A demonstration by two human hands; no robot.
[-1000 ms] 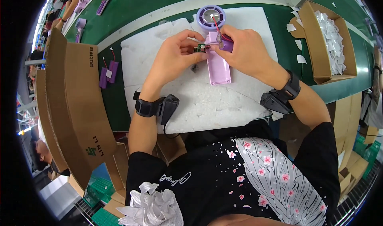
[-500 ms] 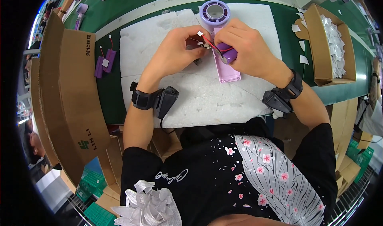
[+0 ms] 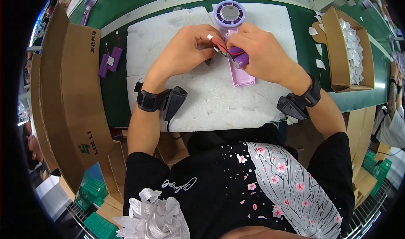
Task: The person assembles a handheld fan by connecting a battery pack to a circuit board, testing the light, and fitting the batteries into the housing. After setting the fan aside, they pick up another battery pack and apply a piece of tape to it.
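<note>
My right hand (image 3: 265, 55) is closed around a purple cylindrical battery (image 3: 241, 61) with red and black leads. Opposite it, my left hand (image 3: 179, 49) pinches a small circuit board (image 3: 220, 50) with red wires beside it. A white plug (image 3: 210, 37) sticks up near the left fingertips. Beneath both hands lies a handheld fan, its open pink handle shell (image 3: 242, 78) pointing toward me. The round lilac fan head (image 3: 230, 12) is at the far end. My fingers and the battery cover the middle of the shell.
A white foam sheet (image 3: 211, 108) lies under the fan on the green table. Two joined purple batteries (image 3: 110, 61) rest to its left, beside a tall cardboard box (image 3: 80, 108). At right, an open carton (image 3: 337, 57) holds white pieces (image 3: 355, 51), with several loose pieces alongside.
My left fingers and the circuit board have shifted slightly, and the board now tilts more steeply beside the battery. The right hand keeps hold of the battery.
</note>
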